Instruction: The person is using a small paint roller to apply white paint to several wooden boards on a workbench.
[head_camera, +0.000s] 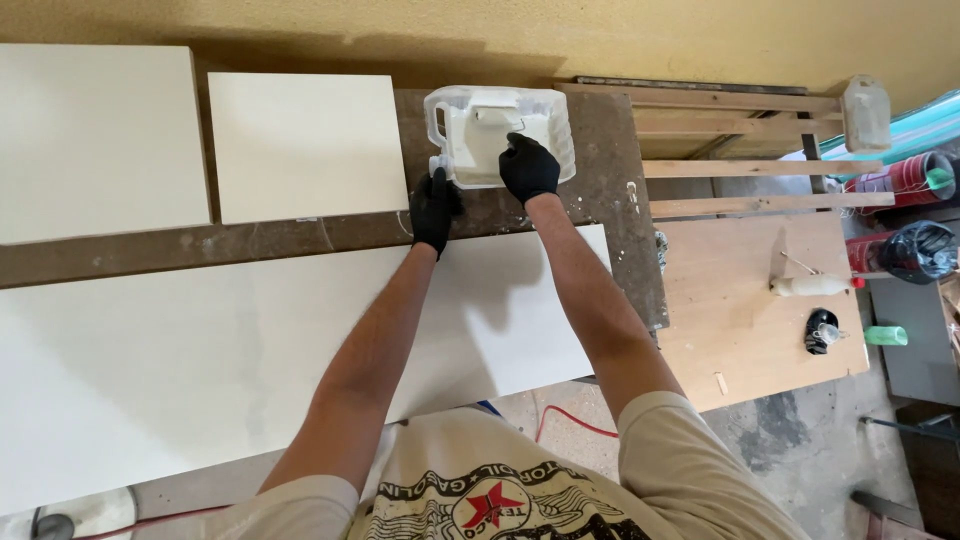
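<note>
Tray: white plastic paint tray (480, 105), far edge of stained brown workbench (600, 150), against the ochre wall.
Left hand (434, 208): black glove, fingers curled shut at tray's near-left corner.
Right hand (527, 167): black glove, fingers bent down inside tray; grasp unclear.
Panels: large white board (200, 370) under forearms; two smaller white boards (300, 145) beyond.
Side table: white roller (810, 286), small green container (886, 336).

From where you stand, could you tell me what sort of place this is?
Probably a small woodworking or painting workshop: white boards lie on a stained workbench, gloved hands work in a white paint tray, and bare timber slats lean nearby.
</note>
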